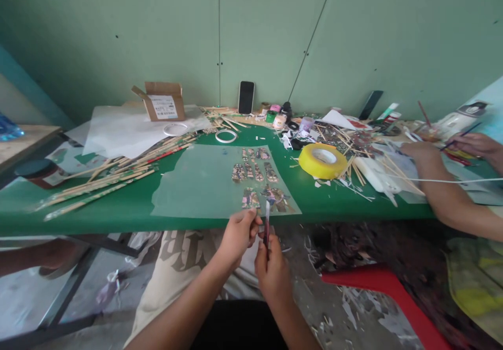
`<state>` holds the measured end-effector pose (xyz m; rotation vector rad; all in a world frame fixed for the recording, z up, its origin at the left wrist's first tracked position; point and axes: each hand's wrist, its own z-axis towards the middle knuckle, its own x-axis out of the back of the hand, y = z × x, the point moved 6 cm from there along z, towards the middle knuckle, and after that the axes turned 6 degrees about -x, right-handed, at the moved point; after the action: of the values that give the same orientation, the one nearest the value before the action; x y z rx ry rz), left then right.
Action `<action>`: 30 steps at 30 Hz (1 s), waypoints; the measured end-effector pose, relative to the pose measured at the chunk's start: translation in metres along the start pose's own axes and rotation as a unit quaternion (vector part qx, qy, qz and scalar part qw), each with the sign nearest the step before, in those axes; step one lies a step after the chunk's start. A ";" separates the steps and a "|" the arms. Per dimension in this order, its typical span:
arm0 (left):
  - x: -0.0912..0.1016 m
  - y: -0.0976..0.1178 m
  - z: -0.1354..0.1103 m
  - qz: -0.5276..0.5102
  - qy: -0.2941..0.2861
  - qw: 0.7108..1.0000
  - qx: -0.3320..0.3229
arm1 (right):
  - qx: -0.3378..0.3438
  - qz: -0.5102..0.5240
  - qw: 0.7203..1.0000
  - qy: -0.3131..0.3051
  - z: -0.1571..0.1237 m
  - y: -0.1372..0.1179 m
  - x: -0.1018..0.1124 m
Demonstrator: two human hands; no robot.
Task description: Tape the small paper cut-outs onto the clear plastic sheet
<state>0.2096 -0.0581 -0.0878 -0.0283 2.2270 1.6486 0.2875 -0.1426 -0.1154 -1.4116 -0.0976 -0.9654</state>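
Note:
In my right hand point(273, 269) is a slim craft knife point(268, 221), held upright with its blade pointing away from me. My left hand point(239, 234) is closed in a pinch beside it, just off the table's front edge. Whatever those fingers hold is too small to make out. Beyond both hands lies a translucent sheet point(196, 182) on the green table. Several small patterned cutouts point(271, 173) rest on its right part, in brown, pink and dark tones. The knife's tip overlaps the nearest cutouts in view; I cannot tell whether it touches them.
Yellow tape point(314, 164) lies right of the sheet, near a white glue gun point(375, 176). Wooden sticks point(106, 182) spread at left, below a cardboard box point(164, 104). A phone point(246, 97) leans on the wall. Another person's arm point(440, 182) works at right. A red stool point(369, 279) stands below.

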 end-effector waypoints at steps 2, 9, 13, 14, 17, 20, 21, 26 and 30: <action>0.000 -0.001 -0.001 -0.016 0.009 1.000 0.000 | 0.002 -0.017 1.000 0.000 0.001 0.000 -0.002; 0.003 0.001 -0.001 -0.050 0.020 0.998 -0.011 | 0.028 -0.063 0.998 0.011 -0.006 -0.004 -0.008; 0.005 0.001 0.000 -0.049 0.016 0.999 -0.015 | 0.037 -0.064 0.997 0.020 -0.007 -0.003 -0.007; 0.005 0.000 0.000 -0.047 0.013 0.999 -0.015 | 0.040 -0.066 0.997 0.020 -0.007 -0.002 -0.007; 0.005 -0.002 -0.001 -0.038 0.007 0.999 -0.011 | 0.046 -0.088 0.995 0.020 -0.004 0.001 -0.007; 0.002 -0.004 -0.004 -0.038 0.001 0.999 -0.001 | 0.063 -0.116 0.991 0.013 0.000 0.003 -0.010; 0.001 -0.005 -0.004 -0.042 -0.003 0.999 0.004 | 0.064 -0.127 0.990 0.011 0.001 0.004 -0.011; -0.001 -0.005 -0.007 -0.041 -0.034 0.998 0.027 | 0.066 -0.177 0.982 -0.004 0.006 0.007 -0.016; 0.000 -0.010 -0.008 -0.028 -0.074 0.996 0.047 | 0.052 -0.212 0.975 0.023 0.007 0.013 -0.014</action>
<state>0.2092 -0.0688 -0.0945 0.0535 2.1681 1.4648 0.2898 -0.1312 -0.1325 -1.2939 -0.4231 -1.3239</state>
